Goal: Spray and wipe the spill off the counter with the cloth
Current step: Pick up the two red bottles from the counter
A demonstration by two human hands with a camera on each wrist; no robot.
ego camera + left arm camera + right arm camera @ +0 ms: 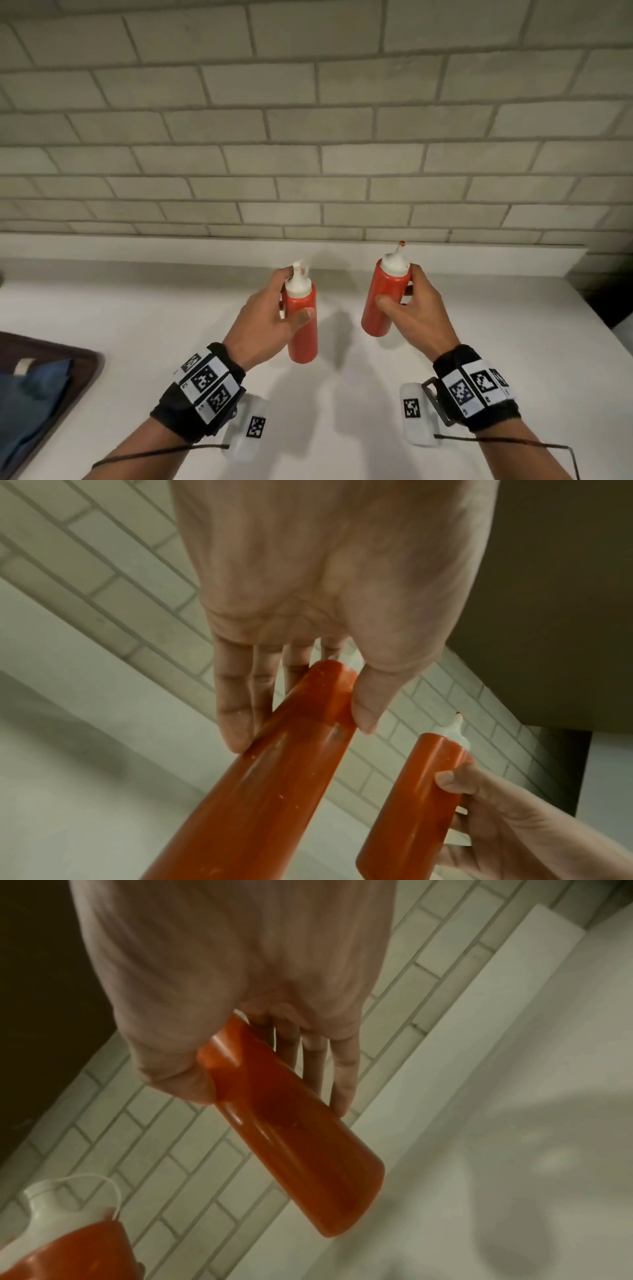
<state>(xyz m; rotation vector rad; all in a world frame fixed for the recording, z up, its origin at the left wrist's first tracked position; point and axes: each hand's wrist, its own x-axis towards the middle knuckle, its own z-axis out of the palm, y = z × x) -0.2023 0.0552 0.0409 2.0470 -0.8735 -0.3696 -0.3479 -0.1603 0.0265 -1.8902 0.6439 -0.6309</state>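
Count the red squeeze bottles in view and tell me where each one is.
2. One red squeeze bottle is held by the left hand, the other bottle by the right hand, both above the white counter. No others show; any beyond the frame would be hidden.

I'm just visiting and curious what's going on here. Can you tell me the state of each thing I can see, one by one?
left hand: grips the left red bottle.
right hand: grips the right red bottle.
left red bottle: upright, held above the counter, white cap on.
right red bottle: tilted, held above the counter, red drop at its nozzle tip.
counter: white, no spill visible.
blue cloth: lying on a dark tray at the left edge.
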